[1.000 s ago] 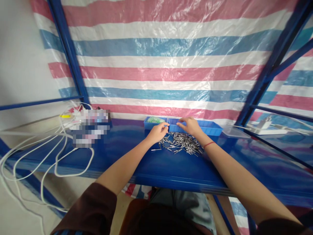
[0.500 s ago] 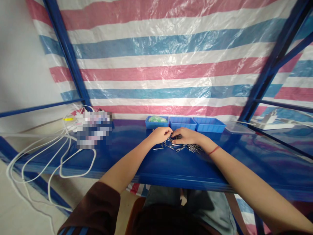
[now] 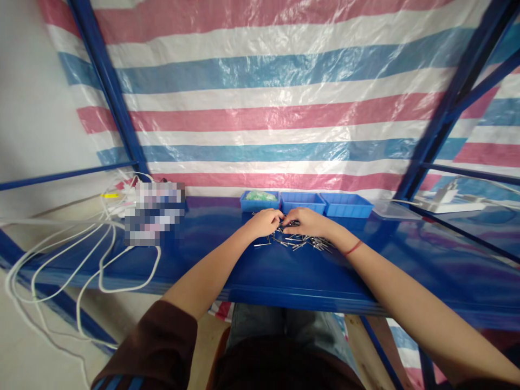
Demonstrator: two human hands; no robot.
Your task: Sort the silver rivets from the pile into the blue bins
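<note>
- On my head feed, my left hand is curled at the pile's upper left edge, fingertips drawn close together; I cannot tell whether they pinch anything
- My right hand arches over the loose metal pins, some showing between its parted thumb and fingers; I can't make out whether it grips one
- The two sets of fingertips nearly meet, with most visible pins below and beneath my right palm, on the blue table
- Just beyond my hands I have three blue bins in a row, the left bin holding something green
</note>
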